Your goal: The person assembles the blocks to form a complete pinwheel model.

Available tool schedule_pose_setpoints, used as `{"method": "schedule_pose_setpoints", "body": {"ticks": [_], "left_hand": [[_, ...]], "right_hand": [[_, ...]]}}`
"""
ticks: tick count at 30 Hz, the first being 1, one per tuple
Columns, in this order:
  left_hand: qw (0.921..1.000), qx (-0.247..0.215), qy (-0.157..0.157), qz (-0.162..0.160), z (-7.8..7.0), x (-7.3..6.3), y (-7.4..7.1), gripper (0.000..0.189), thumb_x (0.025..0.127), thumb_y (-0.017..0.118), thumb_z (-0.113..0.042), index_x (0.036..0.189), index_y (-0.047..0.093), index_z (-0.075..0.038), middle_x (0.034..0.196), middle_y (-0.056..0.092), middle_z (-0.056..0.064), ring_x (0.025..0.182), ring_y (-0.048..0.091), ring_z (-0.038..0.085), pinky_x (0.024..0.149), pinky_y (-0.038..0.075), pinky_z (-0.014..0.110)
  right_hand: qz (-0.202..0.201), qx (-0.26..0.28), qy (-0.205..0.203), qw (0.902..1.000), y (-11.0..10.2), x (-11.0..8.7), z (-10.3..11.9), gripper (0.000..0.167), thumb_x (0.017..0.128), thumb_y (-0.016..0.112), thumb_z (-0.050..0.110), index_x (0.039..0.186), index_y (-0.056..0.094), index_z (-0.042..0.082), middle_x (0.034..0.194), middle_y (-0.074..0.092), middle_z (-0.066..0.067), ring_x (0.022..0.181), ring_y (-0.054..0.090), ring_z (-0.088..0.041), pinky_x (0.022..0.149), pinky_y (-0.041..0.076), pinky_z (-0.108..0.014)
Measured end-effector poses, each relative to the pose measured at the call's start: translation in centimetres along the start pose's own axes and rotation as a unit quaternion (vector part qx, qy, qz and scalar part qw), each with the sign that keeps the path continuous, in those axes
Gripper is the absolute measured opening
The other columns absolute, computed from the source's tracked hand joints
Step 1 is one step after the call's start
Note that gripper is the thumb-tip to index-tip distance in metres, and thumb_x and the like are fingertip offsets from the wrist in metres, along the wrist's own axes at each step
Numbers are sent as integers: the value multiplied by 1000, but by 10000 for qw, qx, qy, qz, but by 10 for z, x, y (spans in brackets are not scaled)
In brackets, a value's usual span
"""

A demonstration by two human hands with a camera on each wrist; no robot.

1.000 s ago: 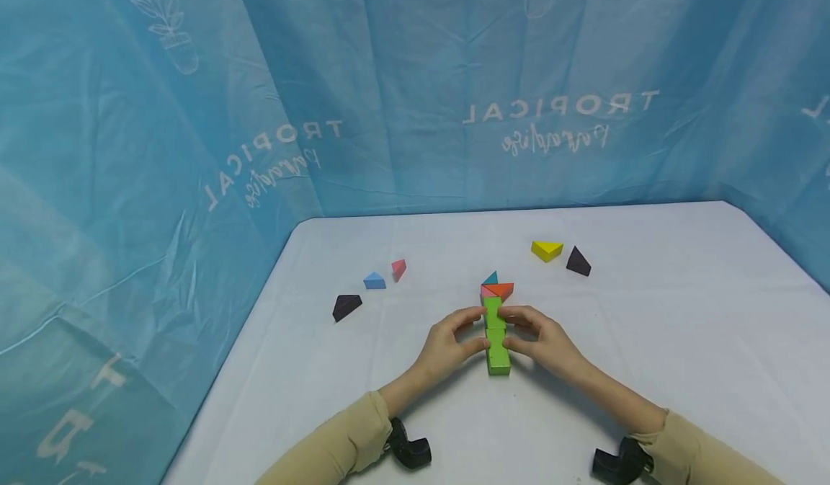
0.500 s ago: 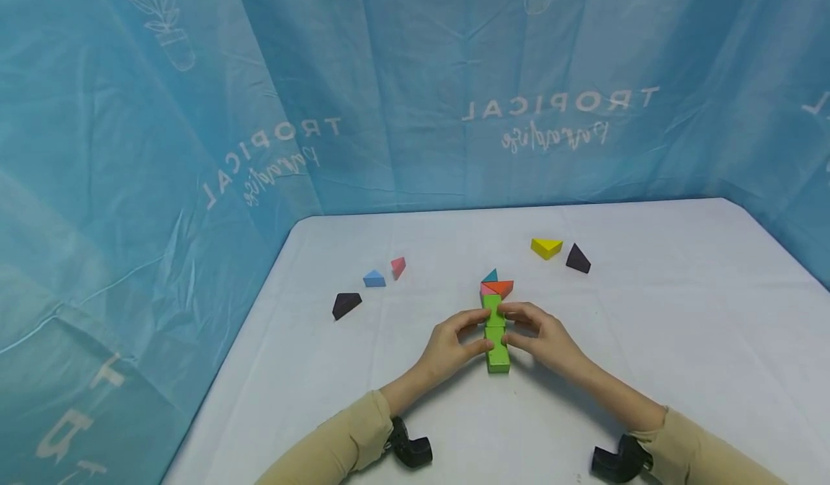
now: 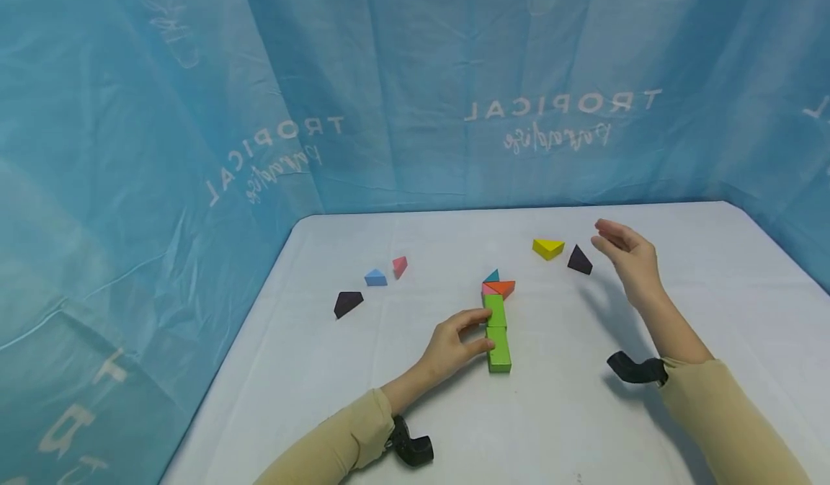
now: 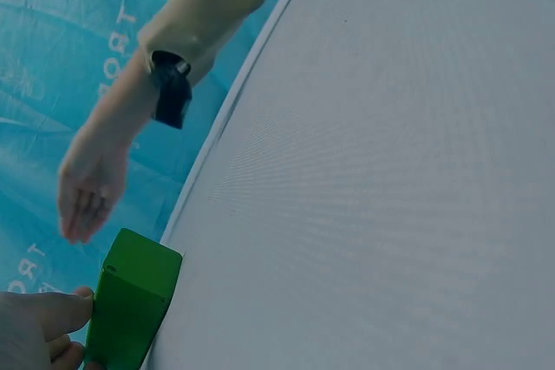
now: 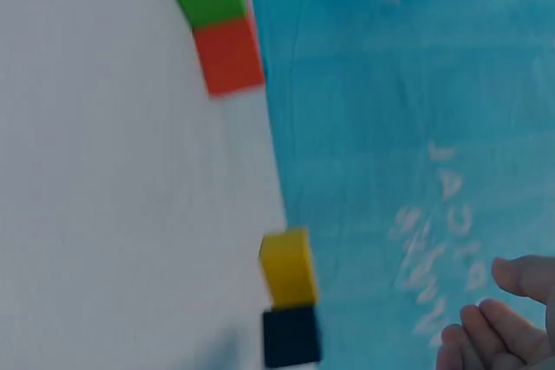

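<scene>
Two green blocks, a far one (image 3: 496, 310) and a near one (image 3: 500, 355), lie end to end on the white table. My left hand (image 3: 447, 344) touches their left side with fingertips and thumb; its thumb also shows against a green block (image 4: 130, 301) in the left wrist view. Beyond them an orange triangular block (image 3: 504, 287), a pink one (image 3: 488, 290) and a teal one (image 3: 493, 276) are grouped in line. My right hand (image 3: 632, 261) is raised above the table at the right, holding nothing. Nearest to it are a black block (image 3: 580, 261) and a yellow triangular block (image 3: 548, 249).
On the left of the table (image 3: 428, 427) lie a black block (image 3: 348, 303), a light blue triangular block (image 3: 375, 278) and a pink-red one (image 3: 400, 267). A blue printed curtain (image 3: 402, 110) hangs behind the table's far edge and along its sides.
My right hand has left the right side of the green blocks and moved up, forward and right, toward the black and yellow blocks. The left hand stays at the green blocks.
</scene>
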State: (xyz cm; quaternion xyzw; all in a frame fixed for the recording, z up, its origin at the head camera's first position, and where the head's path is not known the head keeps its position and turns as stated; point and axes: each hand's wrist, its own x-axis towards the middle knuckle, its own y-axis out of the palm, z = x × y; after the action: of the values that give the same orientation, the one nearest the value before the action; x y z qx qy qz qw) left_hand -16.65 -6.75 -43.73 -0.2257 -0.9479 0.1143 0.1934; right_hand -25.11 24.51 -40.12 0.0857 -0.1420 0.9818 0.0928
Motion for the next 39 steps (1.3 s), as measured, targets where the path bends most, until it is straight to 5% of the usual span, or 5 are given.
{"method": "schedule_pose_setpoints", "body": {"ticks": [5, 9, 15, 22, 39], "left_hand": [[10000, -4, -54, 35, 1, 1, 3, 48, 82, 69, 4, 126, 50, 14, 127, 52, 26, 120, 49, 37, 102, 39, 43], [9999, 118, 55, 48, 0, 3, 4, 49, 81, 70, 4, 125, 51, 14, 126, 53, 26, 118, 50, 38, 100, 40, 43], [9997, 150, 168, -21, 0, 5, 4, 48, 80, 70, 5, 124, 52, 14, 124, 54, 27, 117, 50, 39, 99, 41, 44], [10000, -35, -7, 76, 0, 4, 4, 49, 82, 69, 4, 126, 50, 14, 127, 52, 26, 119, 49, 38, 102, 39, 41], [9999, -9, -144, 7, -2, 0, 0, 48, 84, 68, 2, 127, 50, 13, 130, 51, 25, 123, 47, 32, 101, 40, 38]], "right_hand": [[-11, -527, 794, 9954, -9, 14, -34, 66, 90, 60, 47, 140, 45, 7, 139, 46, -15, 122, 47, -21, 104, 37, -40], [194, -1053, 904, 9901, -7, 17, -50, 74, 88, 60, 51, 141, 41, 2, 139, 44, -21, 126, 41, -36, 101, 37, -50], [418, -1693, 657, 9825, -2, 26, -60, 80, 86, 61, 54, 138, 42, -4, 131, 47, -26, 119, 44, -42, 96, 40, -53], [416, -1960, 316, 9792, -1, 29, -60, 56, 93, 59, 37, 128, 50, -6, 119, 54, -26, 110, 49, -41, 90, 43, -51], [834, -2367, -263, 9676, 9, 36, -56, 31, 91, 56, 9, 120, 61, -1, 129, 48, -28, 121, 39, -48, 96, 34, -61]]}}
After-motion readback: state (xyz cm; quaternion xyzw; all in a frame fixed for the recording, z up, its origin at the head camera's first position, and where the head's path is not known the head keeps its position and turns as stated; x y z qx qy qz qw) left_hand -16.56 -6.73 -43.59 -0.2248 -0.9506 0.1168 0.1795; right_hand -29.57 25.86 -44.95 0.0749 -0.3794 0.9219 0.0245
